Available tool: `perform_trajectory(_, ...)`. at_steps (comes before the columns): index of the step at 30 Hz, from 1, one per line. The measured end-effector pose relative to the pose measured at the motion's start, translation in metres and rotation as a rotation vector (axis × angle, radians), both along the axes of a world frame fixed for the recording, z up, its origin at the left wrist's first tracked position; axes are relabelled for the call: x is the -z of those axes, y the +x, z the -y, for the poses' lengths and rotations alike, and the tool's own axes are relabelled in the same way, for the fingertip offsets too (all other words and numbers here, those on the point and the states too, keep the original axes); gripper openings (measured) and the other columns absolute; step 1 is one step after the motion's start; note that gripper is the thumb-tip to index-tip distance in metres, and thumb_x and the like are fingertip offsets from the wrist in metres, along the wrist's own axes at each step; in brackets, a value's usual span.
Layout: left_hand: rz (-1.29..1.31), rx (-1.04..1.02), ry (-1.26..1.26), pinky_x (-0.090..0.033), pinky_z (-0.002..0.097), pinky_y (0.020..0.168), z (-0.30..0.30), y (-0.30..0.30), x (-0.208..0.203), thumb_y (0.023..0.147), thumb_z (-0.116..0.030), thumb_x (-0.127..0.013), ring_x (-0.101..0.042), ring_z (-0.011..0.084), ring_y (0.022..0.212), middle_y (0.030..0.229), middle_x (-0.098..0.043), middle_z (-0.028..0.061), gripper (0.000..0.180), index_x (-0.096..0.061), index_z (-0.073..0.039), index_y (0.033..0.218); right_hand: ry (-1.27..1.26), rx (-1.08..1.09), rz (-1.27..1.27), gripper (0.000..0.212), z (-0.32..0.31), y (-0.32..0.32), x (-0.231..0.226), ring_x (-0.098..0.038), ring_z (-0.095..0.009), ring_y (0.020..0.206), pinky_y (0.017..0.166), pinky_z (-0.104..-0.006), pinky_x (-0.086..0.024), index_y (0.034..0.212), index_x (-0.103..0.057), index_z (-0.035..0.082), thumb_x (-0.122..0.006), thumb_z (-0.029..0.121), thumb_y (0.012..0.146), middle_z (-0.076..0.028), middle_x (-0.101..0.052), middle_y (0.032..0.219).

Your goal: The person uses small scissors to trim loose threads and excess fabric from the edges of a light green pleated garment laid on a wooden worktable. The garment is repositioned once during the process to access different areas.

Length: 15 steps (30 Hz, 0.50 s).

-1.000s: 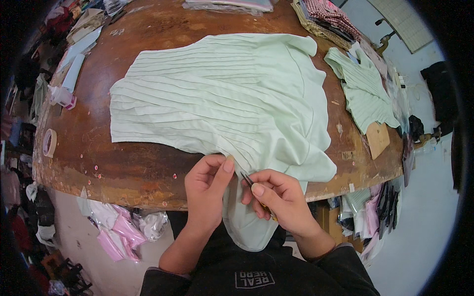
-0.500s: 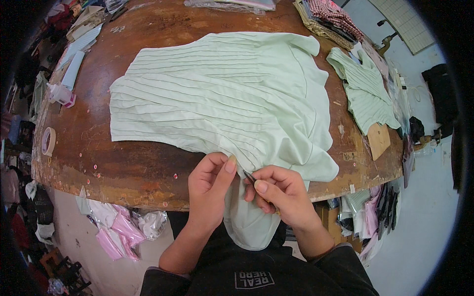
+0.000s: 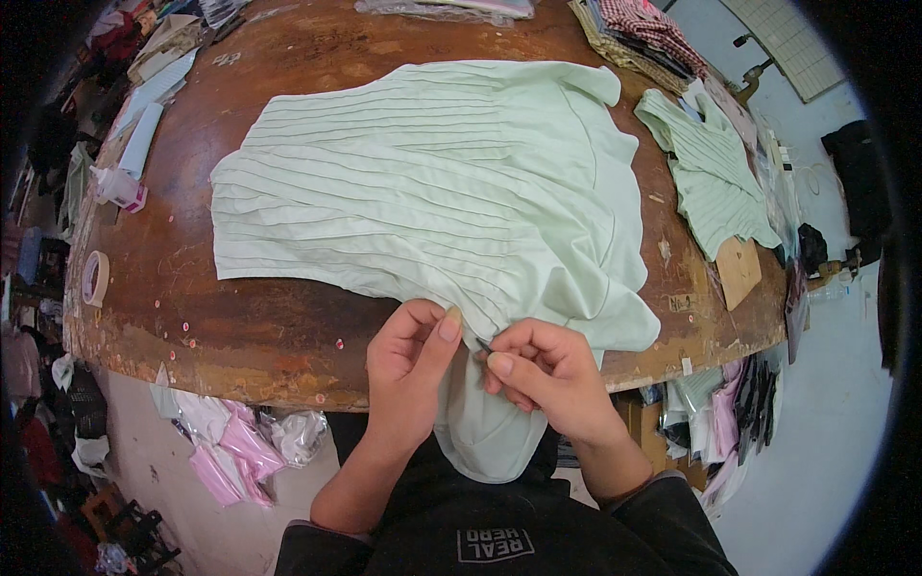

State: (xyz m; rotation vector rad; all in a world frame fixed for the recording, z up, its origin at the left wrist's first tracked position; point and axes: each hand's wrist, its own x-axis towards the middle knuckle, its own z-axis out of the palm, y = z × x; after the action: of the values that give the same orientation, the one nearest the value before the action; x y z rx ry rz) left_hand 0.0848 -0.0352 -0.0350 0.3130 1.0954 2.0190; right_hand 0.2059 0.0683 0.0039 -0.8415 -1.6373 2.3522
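Note:
A pale mint-green garment with long pleats (image 3: 384, 197) lies spread over the brown table, one part hanging over the near edge toward my lap. At that edge my left hand (image 3: 408, 365) pinches the cloth between thumb and fingers. Close beside it, my right hand (image 3: 552, 374) is closed around a small dark tool with a narrow pointed tip (image 3: 484, 346). The tip meets the cloth just right of my left fingertips. Most of the tool is hidden in my fingers, so its exact kind does not show.
A roll of tape (image 3: 95, 277) and a white bottle (image 3: 120, 188) stand at the table's left. Another mint-green piece (image 3: 715, 168) lies right, beside a tan card (image 3: 738, 273). Folded checked cloth (image 3: 648, 38) is stacked far right. Pink bagged items (image 3: 235, 451) sit below the edge.
The dark tool's tip has shifted slightly, and less of it shows beyond my right fingers. My left hand keeps its pinch on the cloth almost unmoved.

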Motion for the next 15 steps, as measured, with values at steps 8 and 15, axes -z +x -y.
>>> perform_trajectory(8, 0.019, -0.030, -0.018, -0.039, 0.0190, 0.073, 0.002, 0.003, 0.008, 0.097, -0.011, -0.057, -0.047, 0.0028, 0.080, 0.088, -0.054, -0.0032, 0.009, -0.054, -0.003, 0.099, 1.102, -0.055, -0.175, 0.039, 0.000, 0.000, 0.005, -0.058, -0.021, 0.064, 0.055, -0.0298, -0.046, 0.116, -0.059, -0.002, -0.071, 0.013, 0.082, -0.011, -0.060, 0.085)
perform_trajectory(15, 0.224, 0.039, 0.025, -0.045, 0.0227, 0.079, -0.001, 0.001, -0.004, 0.094, -0.007, -0.059, -0.056, 0.0066, 0.090, 0.100, -0.063, 0.0010, 0.019, -0.057, -0.001, 0.112, 1.281, -0.126, -0.246, 0.047, 0.006, -0.007, 0.026, -0.058, -0.024, 0.064, 0.053, -0.0339, -0.047, 0.118, -0.059, 0.000, -0.073, 0.012, 0.075, -0.010, -0.057, 0.080)
